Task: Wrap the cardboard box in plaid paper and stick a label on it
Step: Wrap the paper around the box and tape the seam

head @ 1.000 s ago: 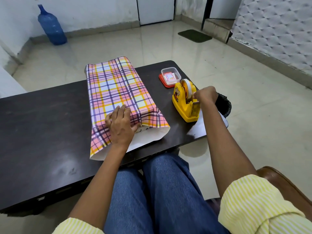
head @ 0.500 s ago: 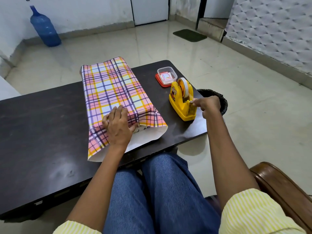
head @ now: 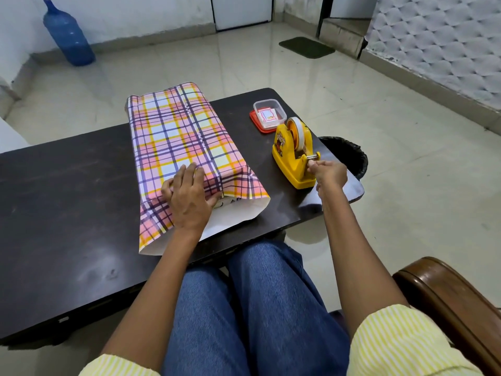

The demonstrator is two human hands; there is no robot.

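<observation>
The box lies lengthwise on the dark table [head: 67, 191], covered by pink, yellow and purple plaid paper [head: 176, 137]. Its near end is open, and a strip of cardboard with black writing [head: 230, 203] shows under the loose paper flaps. My left hand [head: 187, 196] presses flat on the paper's near end. My right hand [head: 326, 173] pinches the tape end at the cutter of the yellow tape dispenser [head: 294, 153]. A clear tub [head: 269, 111] on a red lid holds labels behind the dispenser.
A black-lined waste bin [head: 349, 156] stands on the floor just past the table's right edge. A white sheet [head: 352, 188] lies at that corner. A brown chair arm [head: 447, 299] is at my right, and a blue water jug [head: 69, 36] stands far left.
My right hand has drawn back from the top of the dispenser to its cutter end, pinching the tape. My left hand has stayed pressed on the paper.
</observation>
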